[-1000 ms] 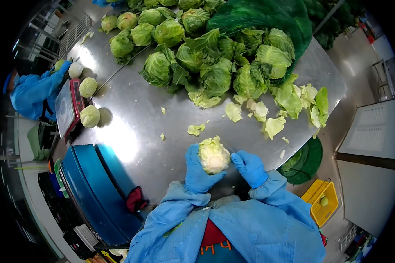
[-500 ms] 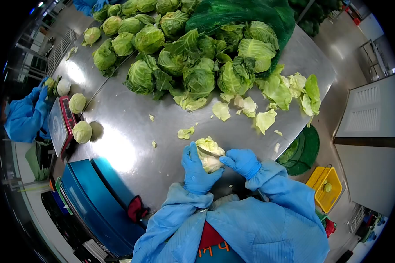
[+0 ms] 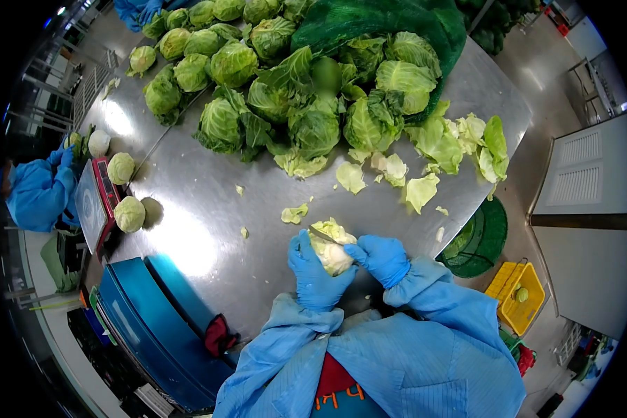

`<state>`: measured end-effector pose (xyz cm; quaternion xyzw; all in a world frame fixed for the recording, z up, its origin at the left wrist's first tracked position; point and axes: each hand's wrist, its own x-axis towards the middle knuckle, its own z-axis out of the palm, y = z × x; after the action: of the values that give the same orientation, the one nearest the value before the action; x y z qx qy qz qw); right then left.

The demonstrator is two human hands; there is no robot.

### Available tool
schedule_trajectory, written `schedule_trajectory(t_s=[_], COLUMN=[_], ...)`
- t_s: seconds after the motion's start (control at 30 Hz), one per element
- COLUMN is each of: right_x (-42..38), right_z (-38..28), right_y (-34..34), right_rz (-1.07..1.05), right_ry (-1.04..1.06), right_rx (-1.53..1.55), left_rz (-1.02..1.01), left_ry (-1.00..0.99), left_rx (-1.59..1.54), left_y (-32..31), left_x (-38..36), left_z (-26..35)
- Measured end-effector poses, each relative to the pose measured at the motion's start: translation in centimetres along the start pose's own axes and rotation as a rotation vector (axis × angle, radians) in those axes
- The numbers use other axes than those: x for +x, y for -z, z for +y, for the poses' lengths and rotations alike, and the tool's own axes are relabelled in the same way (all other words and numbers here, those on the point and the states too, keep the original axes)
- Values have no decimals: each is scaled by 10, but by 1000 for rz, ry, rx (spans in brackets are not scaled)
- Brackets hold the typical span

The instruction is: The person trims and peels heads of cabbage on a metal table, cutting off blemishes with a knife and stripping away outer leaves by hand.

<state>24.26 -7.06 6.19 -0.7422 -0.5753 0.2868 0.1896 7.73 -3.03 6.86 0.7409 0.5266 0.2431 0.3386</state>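
Note:
A pale, trimmed cabbage (image 3: 335, 260) rests in my left hand (image 3: 318, 284), whose blue-gloved fingers wrap round its left side and underside. My right hand (image 3: 383, 260), also gloved in blue, is closed on a knife (image 3: 323, 237). The blade lies across the top of the cabbage and points up and left; the handle is hidden in my fist. Just beyond the cabbage, a small torn leaf (image 3: 295, 213) lies on the steel table (image 3: 258, 244).
Untrimmed cabbages (image 3: 315, 129) are heaped at the back beside a green mesh bag (image 3: 376, 21). Loose leaves (image 3: 439, 146) lie to the right, above a green basket (image 3: 491, 240). A red scale (image 3: 104, 184) and bare cabbages (image 3: 129, 214) stand left. Co-workers in blue sleeves (image 3: 42, 195) are nearby.
The knife blade has shifted slightly up and left over the cabbage, and my right hand has moved a little left with it. My left hand keeps its hold.

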Motion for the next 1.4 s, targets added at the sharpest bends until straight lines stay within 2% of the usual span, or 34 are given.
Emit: schedule_trajectory(t_s=[0.13,0.23,0.33,0.43,0.53,0.63,0.73,0.83,0.93,1.03,1.17,1.27,1.37,1.4], right_x=[-3,-1,-6,5,21,32,34,44,39,30,27,24,24,24], right_z=[6,6,-7,-11,-7,0,-19,-7,-11,-18,-36,-37,-39,-33], right_y=[-13,-15,8,12,24,21,27,15,21,12,-4,-9,-23,-29], right_rz=[150,168,95,77,206,179,-145,-82,-13,12,138,184,351,345], right_ry=[37,27,6,-140,102,392,169,120,167,299,269,173,-10,-105], right_rx=[-51,-41,86,308,227,102,-75,-17,227,136,-6,183,649,672], left_rz=[27,26,-15,23,17,9,19,19,-62,-106,-36,-42,61,37], left_ry=[-1,-7,18,19,14,3,13,11,-4,12,-51,133,127,121], left_rx=[47,46,58,24,41,82,93,115,47,48,292,185,42,29], left_y=[-3,0,3,-5,-1,-1,-4,-2,9,20,10,7,19,24], left_x=[-1,-1,1,-3,-3,-4,-4,-6,-3,11,17,19,19,19], left_z=[4,2,4,-3,0,1,1,6,-3,6,12,13,19,20])
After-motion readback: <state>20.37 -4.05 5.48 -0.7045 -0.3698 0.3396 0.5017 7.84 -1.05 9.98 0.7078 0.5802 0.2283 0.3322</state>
